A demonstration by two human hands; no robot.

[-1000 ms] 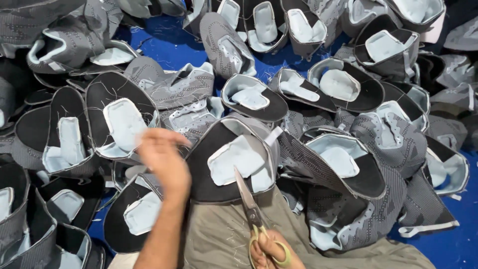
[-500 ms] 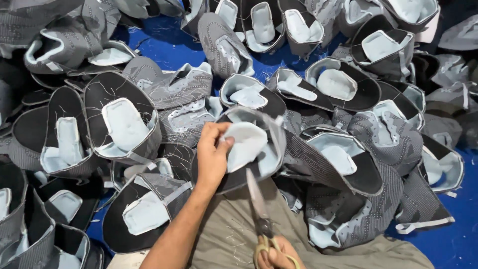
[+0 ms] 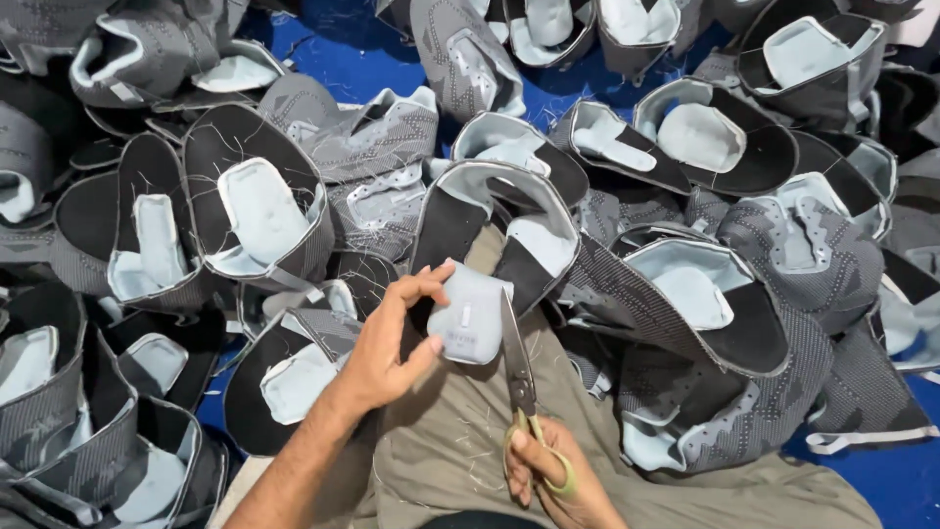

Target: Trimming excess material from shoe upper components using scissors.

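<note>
Item in hand: shoe upper (image 3: 490, 230), black and grey knit with pale grey lining, lying over the person's lap on khaki trousers (image 3: 470, 451).

Left hand (image 3: 392, 338): fingers and thumb pinched closed on the upper's pale grey tongue (image 3: 468, 315), at the near edge of the shoe upper.

Right hand (image 3: 553, 480): closed through the yellow-green handles of scissors (image 3: 519, 367); blades point upward, touching the tongue's right edge, just right of the shoe upper's opening.

Surrounding stock: heap of like uppers (image 3: 255, 206) left, right and beyond the shoe upper, spread across a blue floor (image 3: 343, 59).
</note>
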